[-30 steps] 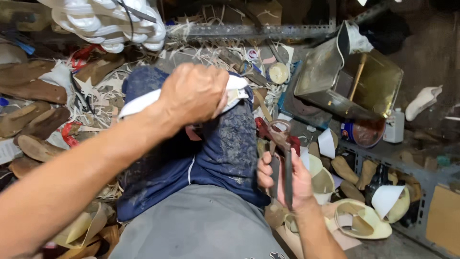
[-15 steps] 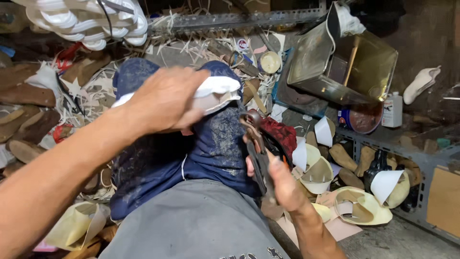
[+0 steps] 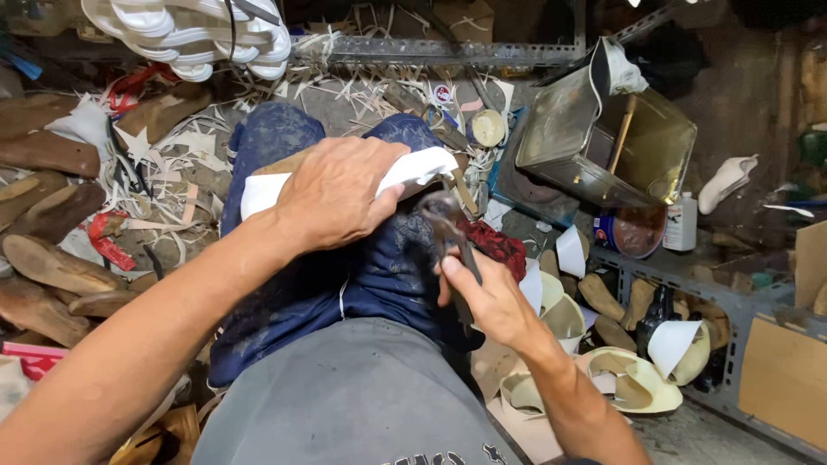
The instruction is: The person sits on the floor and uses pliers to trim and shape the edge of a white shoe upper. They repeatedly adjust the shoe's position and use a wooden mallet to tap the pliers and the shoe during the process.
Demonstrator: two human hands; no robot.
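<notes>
Left hand [image 3: 336, 202] pressed the white shoe upper [image 3: 413, 168] on the lap, right hand [image 3: 491, 297] clenched round pincers [image 3: 448, 228] at its edge; upper's rim appeared unfinished, work only partly done

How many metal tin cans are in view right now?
1: a large square metal tin, open-topped with a stick standing inside, sits tilted at upper right beyond the right hand. Others may be hidden in the clutter.
</notes>
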